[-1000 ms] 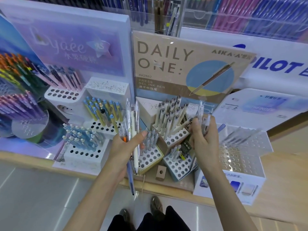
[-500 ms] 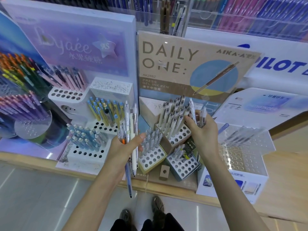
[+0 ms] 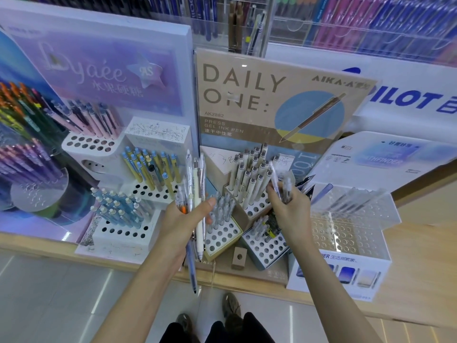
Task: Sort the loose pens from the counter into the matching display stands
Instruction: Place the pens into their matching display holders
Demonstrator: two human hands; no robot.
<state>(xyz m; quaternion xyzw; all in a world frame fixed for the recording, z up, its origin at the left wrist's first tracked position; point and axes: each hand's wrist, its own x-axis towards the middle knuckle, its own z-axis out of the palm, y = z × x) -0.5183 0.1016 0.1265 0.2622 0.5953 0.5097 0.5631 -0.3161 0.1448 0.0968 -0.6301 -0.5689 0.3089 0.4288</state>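
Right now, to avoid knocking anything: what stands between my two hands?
In the head view, grey translucent pens standing in a yellow-sided white perforated holder.

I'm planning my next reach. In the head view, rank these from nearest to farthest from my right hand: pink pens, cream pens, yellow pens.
From the right hand:
1. Cream pens, just to its left.
2. Yellow pens, farther left, mid-counter.
3. Pink pens, far left, toward the back.

Bright, even shop light; glare on the clear acrylic stand (image 3: 351,214); edges bent and blurred.
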